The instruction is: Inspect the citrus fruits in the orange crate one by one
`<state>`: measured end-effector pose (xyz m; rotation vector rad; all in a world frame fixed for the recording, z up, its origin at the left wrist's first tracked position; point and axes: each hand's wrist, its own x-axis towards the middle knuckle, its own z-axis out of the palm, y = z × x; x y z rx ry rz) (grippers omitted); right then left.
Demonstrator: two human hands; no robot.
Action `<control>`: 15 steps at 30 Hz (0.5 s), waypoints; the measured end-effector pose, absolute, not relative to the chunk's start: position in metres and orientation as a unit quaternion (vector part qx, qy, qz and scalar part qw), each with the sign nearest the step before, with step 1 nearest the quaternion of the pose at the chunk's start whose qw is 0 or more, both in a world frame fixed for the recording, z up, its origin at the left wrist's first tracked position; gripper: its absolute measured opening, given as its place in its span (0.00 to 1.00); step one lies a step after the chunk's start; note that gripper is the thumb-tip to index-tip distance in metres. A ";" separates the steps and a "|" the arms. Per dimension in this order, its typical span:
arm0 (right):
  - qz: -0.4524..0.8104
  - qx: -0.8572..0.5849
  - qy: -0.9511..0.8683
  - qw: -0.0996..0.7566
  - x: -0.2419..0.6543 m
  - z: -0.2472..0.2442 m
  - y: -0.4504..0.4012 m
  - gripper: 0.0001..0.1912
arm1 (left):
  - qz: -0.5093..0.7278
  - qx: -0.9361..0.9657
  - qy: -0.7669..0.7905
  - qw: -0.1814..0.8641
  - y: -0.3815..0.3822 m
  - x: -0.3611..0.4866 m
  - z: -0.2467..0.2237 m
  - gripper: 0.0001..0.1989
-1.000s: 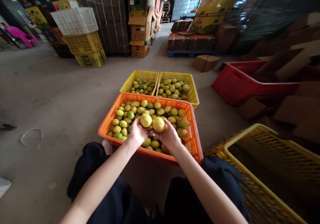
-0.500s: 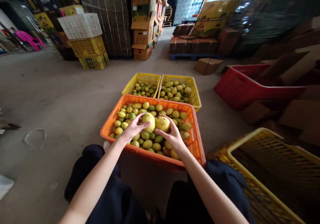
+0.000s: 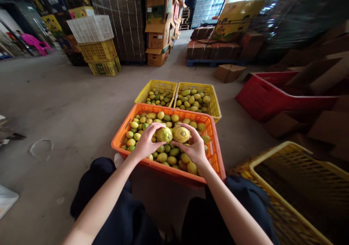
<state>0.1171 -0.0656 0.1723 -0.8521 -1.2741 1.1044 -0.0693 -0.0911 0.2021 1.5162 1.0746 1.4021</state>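
Note:
My left hand [image 3: 148,141] is wrapped round a large yellow-green fruit [image 3: 164,134]. Beside it my right hand [image 3: 195,147] grips another large yellow fruit [image 3: 181,134], its stem end facing me. The two fruits are side by side and seem to touch. Both are held above an orange crate [image 3: 216,146] that holds several smaller yellow and green fruits [image 3: 171,160]. My hands hide the fruits in the crate's middle.
Two yellow crates of fruit [image 3: 218,105] [image 3: 140,94] stand just beyond the orange one. A yellow crate [image 3: 283,186] is at the lower right, a red crate [image 3: 261,95] behind it. Stacked crates [image 3: 99,52] and cartons [image 3: 157,40] stand farther back.
Both held fruits have been turned in my hands, so different sides face me. My hands have shifted slightly to the right, and the whole view has moved a little.

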 end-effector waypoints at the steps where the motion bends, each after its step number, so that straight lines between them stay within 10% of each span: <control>1: 0.467 -0.365 -0.553 0.585 0.118 0.173 -0.066 0.32 | 0.557 0.596 0.424 0.395 -0.091 -0.068 0.203 0.20; 7: 0.348 -0.393 -0.597 0.607 0.124 0.170 -0.061 0.29 | 0.554 0.606 0.429 0.375 -0.086 -0.068 0.202 0.20; 15: 0.200 -0.380 -0.669 0.607 0.128 0.162 -0.058 0.26 | 0.514 0.756 0.403 0.049 -0.071 -0.072 0.181 0.23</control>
